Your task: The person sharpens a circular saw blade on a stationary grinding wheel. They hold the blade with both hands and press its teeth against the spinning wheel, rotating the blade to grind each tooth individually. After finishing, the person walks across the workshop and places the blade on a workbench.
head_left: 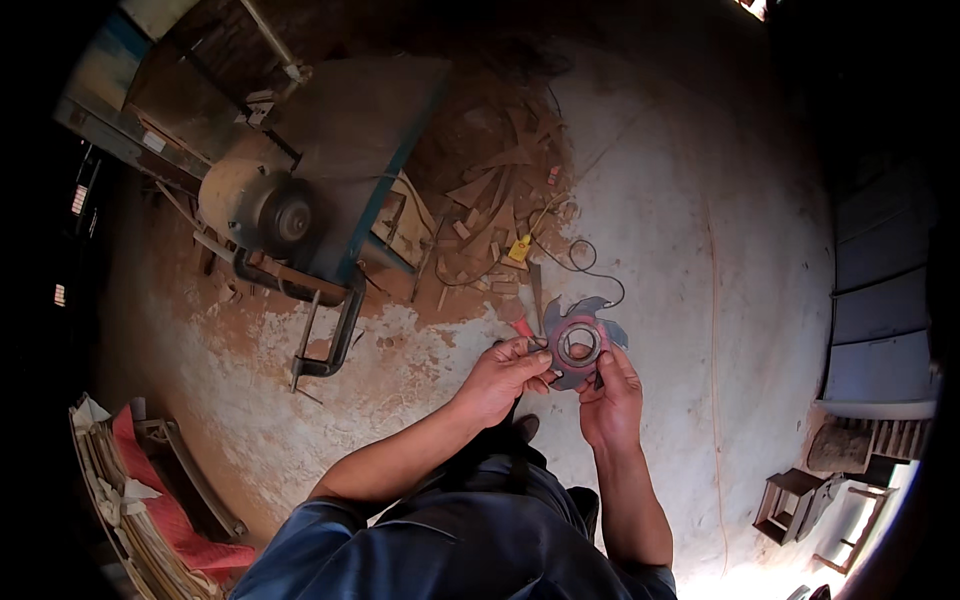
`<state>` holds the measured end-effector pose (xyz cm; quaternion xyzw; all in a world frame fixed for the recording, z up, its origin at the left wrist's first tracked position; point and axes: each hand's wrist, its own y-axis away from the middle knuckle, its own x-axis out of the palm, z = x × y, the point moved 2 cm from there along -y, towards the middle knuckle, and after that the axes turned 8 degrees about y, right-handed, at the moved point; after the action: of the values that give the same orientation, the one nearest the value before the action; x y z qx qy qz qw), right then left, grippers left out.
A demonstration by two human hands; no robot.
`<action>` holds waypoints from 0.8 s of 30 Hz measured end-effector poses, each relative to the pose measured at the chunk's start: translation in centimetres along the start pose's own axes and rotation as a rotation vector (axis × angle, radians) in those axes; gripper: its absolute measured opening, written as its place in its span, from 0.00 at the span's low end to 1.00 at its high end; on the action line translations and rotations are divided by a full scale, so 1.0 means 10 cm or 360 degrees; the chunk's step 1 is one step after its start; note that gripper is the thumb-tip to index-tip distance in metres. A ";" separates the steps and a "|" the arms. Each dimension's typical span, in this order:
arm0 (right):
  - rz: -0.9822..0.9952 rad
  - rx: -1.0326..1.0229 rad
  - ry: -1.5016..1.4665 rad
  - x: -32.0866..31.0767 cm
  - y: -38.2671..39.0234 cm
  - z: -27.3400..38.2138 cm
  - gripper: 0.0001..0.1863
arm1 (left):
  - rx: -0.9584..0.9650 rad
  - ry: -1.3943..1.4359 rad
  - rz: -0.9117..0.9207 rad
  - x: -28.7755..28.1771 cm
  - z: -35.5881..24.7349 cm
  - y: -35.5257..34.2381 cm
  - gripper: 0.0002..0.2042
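A dark, partly red cutter head (566, 318) with several curved teeth and a round bore in its middle is held up in front of my body, above the floor. My left hand (500, 382) is closed on its left edge, thumb and fingers pinching it beside the bore. Gripping its lower right side is my right hand (612, 402), the thumb lying close to the ring. Light comes through the bore, with part of a finger showing behind it. My palms hide the lower edge of the cutter head.
A machine with a grey table top (370, 100) and a round motor (262, 205) stands at the far left, a large clamp (345, 335) at its near side. Wood offcuts (495, 190) and a yellow object (520, 248) lie on the floor. At right stands a small wooden stool (790, 505).
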<state>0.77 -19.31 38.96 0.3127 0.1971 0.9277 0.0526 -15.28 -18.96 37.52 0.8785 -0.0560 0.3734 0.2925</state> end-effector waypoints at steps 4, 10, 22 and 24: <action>-0.0030 -0.0048 0.0265 0.27 -0.45 0.21 0.11 | 0.0201 0.0114 0.0019 -0.01 -0.28 -0.43 0.06; -0.0072 0.0203 0.0317 0.21 -1.04 0.20 0.10 | 0.0038 -0.0060 -0.0009 -0.18 -0.42 -0.83 0.09; -0.0086 0.0990 0.0394 -0.44 -1.60 -0.70 0.16 | -0.0630 0.0442 -0.0398 -1.26 0.29 -1.35 0.11; -0.0038 0.1016 0.0408 -0.53 -1.80 -0.74 0.17 | -0.0552 0.0316 -0.0546 -1.35 0.38 -1.50 0.13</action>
<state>0.08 -6.47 23.41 0.1920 0.4862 0.8502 -0.0621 -17.86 -10.30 19.02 0.7710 0.0597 0.3876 0.5018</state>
